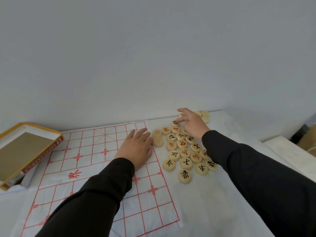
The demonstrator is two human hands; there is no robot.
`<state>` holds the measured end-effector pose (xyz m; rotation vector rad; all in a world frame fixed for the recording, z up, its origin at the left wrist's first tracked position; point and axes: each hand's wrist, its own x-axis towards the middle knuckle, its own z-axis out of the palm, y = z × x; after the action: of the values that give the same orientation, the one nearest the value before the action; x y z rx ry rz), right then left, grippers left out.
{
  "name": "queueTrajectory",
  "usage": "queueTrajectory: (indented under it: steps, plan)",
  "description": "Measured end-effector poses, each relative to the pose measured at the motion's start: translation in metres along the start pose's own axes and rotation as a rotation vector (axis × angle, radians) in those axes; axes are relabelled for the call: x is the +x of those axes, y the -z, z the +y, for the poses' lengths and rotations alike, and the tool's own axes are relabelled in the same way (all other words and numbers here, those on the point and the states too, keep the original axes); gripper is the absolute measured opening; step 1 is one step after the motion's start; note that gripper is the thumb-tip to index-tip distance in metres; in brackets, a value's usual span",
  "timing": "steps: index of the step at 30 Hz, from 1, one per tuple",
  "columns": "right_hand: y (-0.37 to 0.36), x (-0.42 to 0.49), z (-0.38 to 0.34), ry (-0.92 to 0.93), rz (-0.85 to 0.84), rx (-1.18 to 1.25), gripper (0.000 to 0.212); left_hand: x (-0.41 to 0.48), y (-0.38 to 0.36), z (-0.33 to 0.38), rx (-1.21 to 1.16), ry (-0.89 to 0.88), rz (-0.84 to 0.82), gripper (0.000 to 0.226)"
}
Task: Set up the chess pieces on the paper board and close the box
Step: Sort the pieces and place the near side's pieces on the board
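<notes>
The xiangqi pieces (185, 152) are clustered on the surface (239, 211) just right of the paper board (85, 151); none is placed yet. The board is pressed flat by the left hand (136, 148). The right hand (194, 128) is held over the far pieces, fingers (183, 111) spread, nothing gripped. Crowded discs could be knocked off the far edge. The open box (25, 151) is left at the board's left side.

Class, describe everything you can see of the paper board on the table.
The paper board is a thin white sheet printed with a red grid, small red crosses, a dashed diagonal cross at the far end and a red character mid-board. It lies flat on the table, partly hidden by dark sleeves. The left hand rests flat on it near its right edge; the open box lies at its left edge.
</notes>
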<state>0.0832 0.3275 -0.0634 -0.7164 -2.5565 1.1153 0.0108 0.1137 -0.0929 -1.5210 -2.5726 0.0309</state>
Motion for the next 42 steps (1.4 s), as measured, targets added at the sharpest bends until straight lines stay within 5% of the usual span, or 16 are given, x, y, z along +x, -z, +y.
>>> queueTrajectory:
  steps: [7,17,24,34,42]
  plan:
    - [0.021,-0.006,0.009,-0.049,0.25,-0.051,0.053,-0.004,0.001,0.002,0.006,-0.148,0.15,0.031]
    - [0.028,-0.024,0.01,-0.036,-0.064,-0.085,0.061,-0.003,0.003,0.003,0.091,-0.209,0.111,0.047]
    - [0.048,-0.038,0.031,-0.121,0.126,0.077,0.06,-0.004,0.016,0.011,0.157,-0.123,-0.045,0.053]
    - [0.042,-0.067,0.054,-0.145,0.071,-0.052,0.054,-0.004,0.023,0.052,0.011,0.079,-0.024,0.054]
    - [0.037,-0.069,0.048,-0.109,-0.043,0.142,0.06,0.0,0.018,0.081,-0.143,0.19,0.031,0.051]
